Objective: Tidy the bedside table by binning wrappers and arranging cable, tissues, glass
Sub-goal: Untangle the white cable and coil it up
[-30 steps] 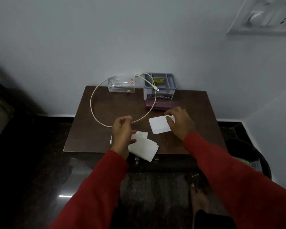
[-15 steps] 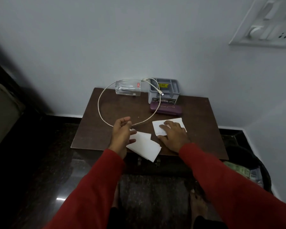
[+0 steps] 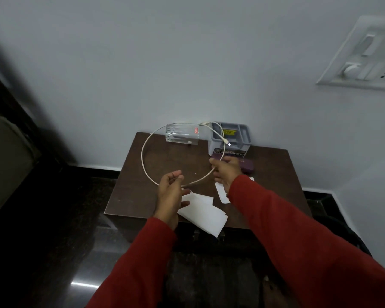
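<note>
A white cable (image 3: 146, 162) makes a wide loop on the brown bedside table (image 3: 273, 174), and its plug end rests on the grey organiser (image 3: 242, 135). My left hand (image 3: 170, 196) pinches the near end of the cable. My right hand (image 3: 227, 171) closes its fingers around the loop's right side. A clear glass (image 3: 182, 135) lies on its side at the back, against the wall. White tissues (image 3: 201, 213) overhang the table's front edge beside my left hand. Another tissue (image 3: 221, 193) is partly hidden under my right wrist.
A purple case (image 3: 248, 167) lies in front of the organiser, behind my right hand. A dark bin (image 3: 347, 234) stands on the floor to the table's right. A switchboard (image 3: 365, 56) is on the wall, upper right. A dark floor surrounds the table.
My right hand has left the right tissue and moved up and left onto the cable. My left hand stays at the cable's near end. The view has shifted slightly.
</note>
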